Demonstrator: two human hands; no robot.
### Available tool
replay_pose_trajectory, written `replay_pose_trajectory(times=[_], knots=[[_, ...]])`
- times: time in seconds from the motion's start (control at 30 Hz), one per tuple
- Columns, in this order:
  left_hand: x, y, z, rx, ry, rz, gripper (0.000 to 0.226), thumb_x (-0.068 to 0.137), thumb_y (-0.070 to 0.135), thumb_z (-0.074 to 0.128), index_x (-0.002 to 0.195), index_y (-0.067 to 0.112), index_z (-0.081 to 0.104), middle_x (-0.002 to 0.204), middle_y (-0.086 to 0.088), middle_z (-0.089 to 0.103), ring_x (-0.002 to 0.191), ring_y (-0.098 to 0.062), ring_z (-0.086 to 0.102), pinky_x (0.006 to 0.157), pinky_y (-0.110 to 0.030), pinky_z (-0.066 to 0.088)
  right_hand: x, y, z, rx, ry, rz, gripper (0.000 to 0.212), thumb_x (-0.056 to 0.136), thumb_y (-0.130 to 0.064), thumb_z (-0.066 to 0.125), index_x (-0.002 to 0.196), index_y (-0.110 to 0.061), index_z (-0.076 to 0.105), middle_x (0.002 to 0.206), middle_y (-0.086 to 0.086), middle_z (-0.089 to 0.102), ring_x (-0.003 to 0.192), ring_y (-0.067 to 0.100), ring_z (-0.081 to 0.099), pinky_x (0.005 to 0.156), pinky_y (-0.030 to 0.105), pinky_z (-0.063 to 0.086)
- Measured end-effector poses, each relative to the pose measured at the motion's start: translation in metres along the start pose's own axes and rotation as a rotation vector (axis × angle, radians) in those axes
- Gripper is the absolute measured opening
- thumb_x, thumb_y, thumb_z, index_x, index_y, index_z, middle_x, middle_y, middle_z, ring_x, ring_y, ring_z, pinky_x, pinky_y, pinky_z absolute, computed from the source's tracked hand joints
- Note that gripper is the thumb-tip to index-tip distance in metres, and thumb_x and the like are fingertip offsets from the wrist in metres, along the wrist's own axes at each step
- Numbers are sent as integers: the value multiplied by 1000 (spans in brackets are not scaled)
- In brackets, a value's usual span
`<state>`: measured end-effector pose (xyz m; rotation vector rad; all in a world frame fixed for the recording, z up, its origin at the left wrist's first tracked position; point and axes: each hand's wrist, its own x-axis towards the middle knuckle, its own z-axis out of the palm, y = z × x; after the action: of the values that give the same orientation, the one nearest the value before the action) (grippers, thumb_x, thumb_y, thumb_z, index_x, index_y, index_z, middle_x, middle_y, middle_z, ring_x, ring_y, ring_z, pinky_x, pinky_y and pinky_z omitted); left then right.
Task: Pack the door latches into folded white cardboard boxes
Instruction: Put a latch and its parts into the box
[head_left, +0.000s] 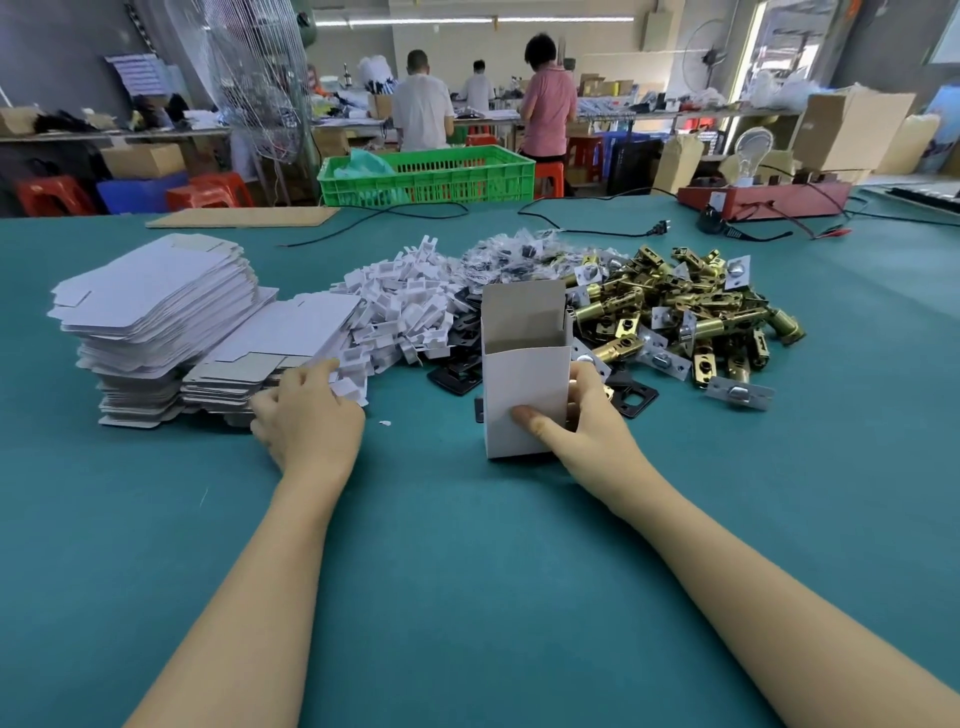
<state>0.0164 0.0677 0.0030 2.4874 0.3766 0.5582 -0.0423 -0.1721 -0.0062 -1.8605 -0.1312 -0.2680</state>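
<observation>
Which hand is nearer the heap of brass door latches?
Right. The right hand grips the upright white cardboard box beside the brass latch heap; the left hand is at the flat box stack.

No legible text, labels or numbers anywhere in view

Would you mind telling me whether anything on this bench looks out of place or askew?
Mostly orderly. The taller stack of flat box blanks fans and leans unevenly, and a small white scrap lies loose on the green table between the hands. Otherwise nothing looks damaged.
</observation>
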Motion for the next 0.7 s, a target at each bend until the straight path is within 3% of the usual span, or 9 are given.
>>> replay_pose_trajectory(times=[0.17, 0.47, 0.57, 0.7], knots=[[-3, 3, 6, 52, -55, 65, 40, 86, 12, 53, 121, 28, 65, 132, 1, 50, 122, -28, 30, 99, -39, 21, 1, 0, 0, -17, 5, -9, 39, 86, -34, 70, 107, -43, 39, 106, -13, 60, 96, 2, 60, 78, 21, 50], [-1, -1, 9, 55, 74, 88, 31, 103, 19, 40, 123, 13, 63, 129, -12, 59, 117, -35, 42, 94, -42, 25, 1, 0, 0, -9, 7, -4, 41, 85, -36, 70, 115, -35, 41, 108, -11, 61, 98, 3, 60, 82, 25, 52], [1, 0, 7, -96, 188, 120, 26, 103, 7, 37, 103, -2, 61, 104, -25, 64, 98, -39, 51, 79, -40, 30, 1, 1, 0, -15, 8, -7, 41, 85, -35, 70, 115, -34, 42, 110, -10, 61, 100, 6, 60, 84, 28, 51], [-5, 18, 2, -389, 250, 215, 23, 102, 3, 40, 102, -2, 63, 93, -22, 67, 82, -32, 53, 70, -28, 27, 1, 1, 0, -15, 12, -9, 41, 85, -35, 70, 115, -34, 42, 109, -13, 61, 99, 2, 60, 82, 25, 51]])
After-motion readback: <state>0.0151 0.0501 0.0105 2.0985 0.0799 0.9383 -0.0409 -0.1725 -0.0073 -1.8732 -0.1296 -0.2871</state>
